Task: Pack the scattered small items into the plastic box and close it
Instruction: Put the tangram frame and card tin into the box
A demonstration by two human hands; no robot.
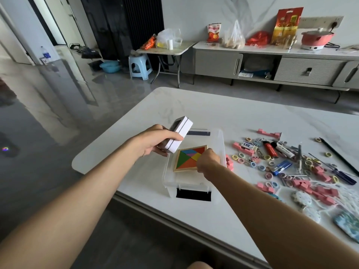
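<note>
Right hand first: fingers curled onto the near right corner of the tangram tray, gripping it, with the tray angled down inside the clear plastic box, its coloured face up and its far corner pointing toward the box's far end. Left hand is wrapped round one end of a flat white case, which it holds in the air over the box's left rim, long axis slanting up and away toward the table's far edge. The open box sits near the table's near left corner, its length running from the near edge toward the far one. So the case hangs just left of and above the opening, and looks likely to go in next, probably turned to lie along the box. The heap of loose bits, pink blocks, rings, lighters, pens, lies right of the box, on the right hand's side, not yet packed.
</note>
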